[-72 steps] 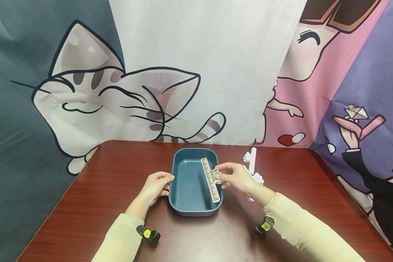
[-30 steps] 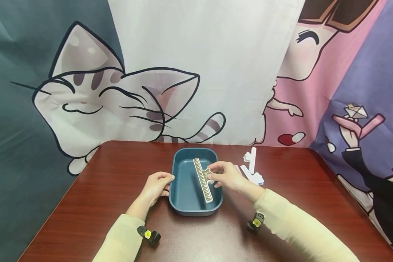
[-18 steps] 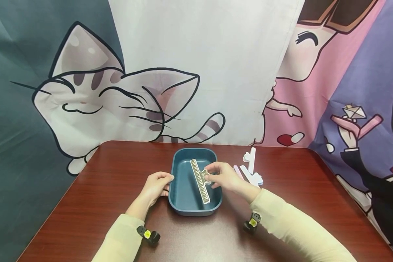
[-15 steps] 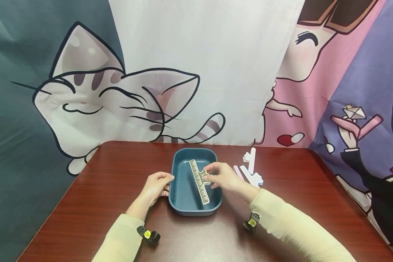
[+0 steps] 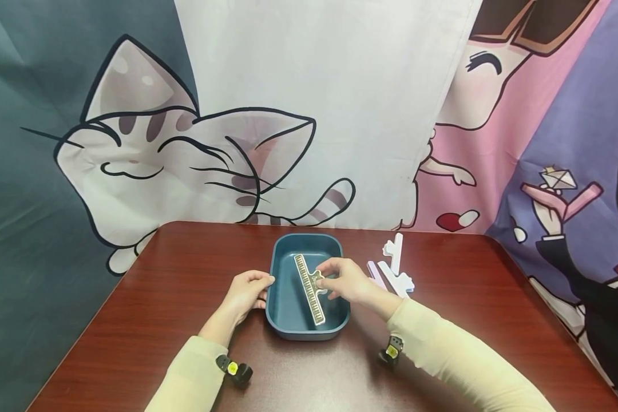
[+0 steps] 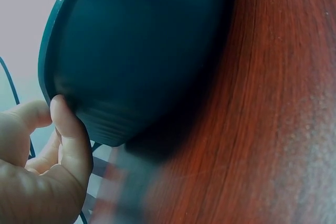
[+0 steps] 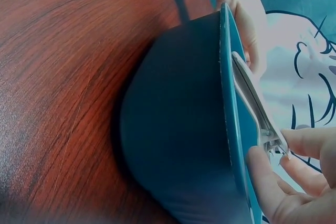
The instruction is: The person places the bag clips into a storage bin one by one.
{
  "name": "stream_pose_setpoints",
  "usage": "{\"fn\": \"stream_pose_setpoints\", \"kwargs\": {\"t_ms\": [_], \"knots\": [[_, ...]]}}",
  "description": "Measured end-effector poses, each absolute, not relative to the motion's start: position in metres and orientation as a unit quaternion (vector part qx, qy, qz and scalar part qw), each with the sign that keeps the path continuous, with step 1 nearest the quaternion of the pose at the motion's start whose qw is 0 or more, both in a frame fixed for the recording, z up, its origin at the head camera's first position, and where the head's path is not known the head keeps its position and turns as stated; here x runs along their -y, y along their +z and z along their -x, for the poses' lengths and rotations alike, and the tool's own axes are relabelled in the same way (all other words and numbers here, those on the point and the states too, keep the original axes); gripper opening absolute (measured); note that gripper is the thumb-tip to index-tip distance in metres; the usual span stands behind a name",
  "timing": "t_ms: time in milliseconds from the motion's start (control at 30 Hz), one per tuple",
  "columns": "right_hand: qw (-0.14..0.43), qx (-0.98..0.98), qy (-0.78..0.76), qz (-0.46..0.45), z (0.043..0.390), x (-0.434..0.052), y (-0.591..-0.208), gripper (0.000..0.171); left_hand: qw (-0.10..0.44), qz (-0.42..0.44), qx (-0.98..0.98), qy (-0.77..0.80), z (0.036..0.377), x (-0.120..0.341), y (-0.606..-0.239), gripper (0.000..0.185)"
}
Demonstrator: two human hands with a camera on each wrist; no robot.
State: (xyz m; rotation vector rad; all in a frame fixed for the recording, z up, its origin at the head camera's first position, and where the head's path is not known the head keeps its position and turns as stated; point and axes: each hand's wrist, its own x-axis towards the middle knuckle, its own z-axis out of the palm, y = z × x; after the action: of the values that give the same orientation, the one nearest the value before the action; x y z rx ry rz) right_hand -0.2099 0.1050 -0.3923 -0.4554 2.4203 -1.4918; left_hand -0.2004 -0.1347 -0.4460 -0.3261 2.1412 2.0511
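Right hand point(image 5: 346, 281) is pinching the long clip point(image 5: 309, 289) by its handle, now carrying it leftward and lower over the teal tray point(image 5: 280, 320); release looks close. Left hand point(image 5: 246, 292) is gripping the tray's left rim. White clips point(image 5: 395, 273) are lying on the worktop point(image 5: 159, 297).

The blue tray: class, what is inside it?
Inside the blue tray is one long keyboard-patterned clip, pinched by the right hand. That hand covers part of the tray's right side.
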Motion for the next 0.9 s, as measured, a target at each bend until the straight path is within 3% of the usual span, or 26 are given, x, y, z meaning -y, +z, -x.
{"fn": "stream_pose_setpoints", "kwargs": {"t_ms": [900], "knots": [[0.148, -0.838, -0.512, 0.114, 0.208, -0.091, -0.401, 0.025, 0.075, 0.113, -0.717, 0.684, 0.201, 0.134, -0.447, 0.021]]}}
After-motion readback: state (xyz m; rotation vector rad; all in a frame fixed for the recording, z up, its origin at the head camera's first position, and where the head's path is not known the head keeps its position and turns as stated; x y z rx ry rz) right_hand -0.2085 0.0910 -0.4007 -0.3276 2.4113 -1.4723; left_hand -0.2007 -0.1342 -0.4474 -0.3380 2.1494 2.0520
